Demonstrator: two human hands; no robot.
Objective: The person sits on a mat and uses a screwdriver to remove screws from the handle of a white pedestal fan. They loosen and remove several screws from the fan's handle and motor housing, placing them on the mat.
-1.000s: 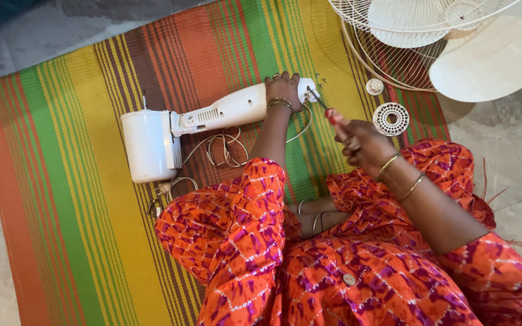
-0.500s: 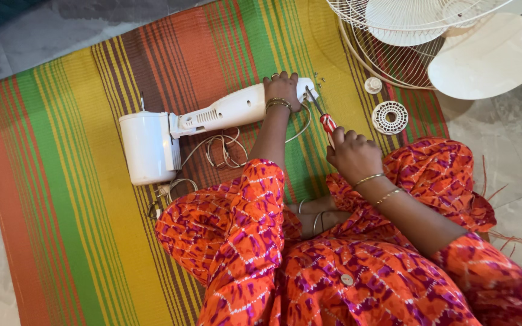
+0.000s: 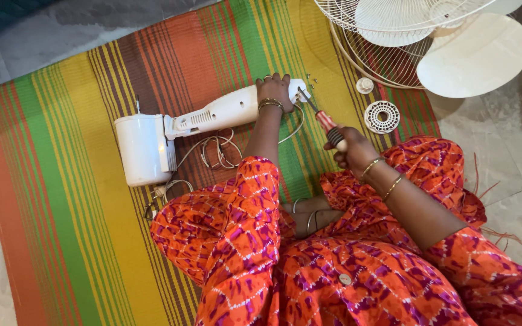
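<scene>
While the left hand [image 3: 276, 90] stays clamped on the fan neck [image 3: 222, 111], the right hand [image 3: 351, 148], gripping the screwdriver [image 3: 321, 118], has drawn back slightly, its tip now at the neck's end.

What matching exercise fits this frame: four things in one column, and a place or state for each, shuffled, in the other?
Things:
1. left hand
2. screwdriver
3. round white grille piece
4. coiled cord

Places or states:
A. lying loose on the striped mat below the fan body
B. pressed on the end of the white fan body
C. gripped in the right hand, tip toward the fan body's end
D. on the mat beside the wire fan guard

Pairs: 1-B, 2-C, 3-D, 4-A
</scene>
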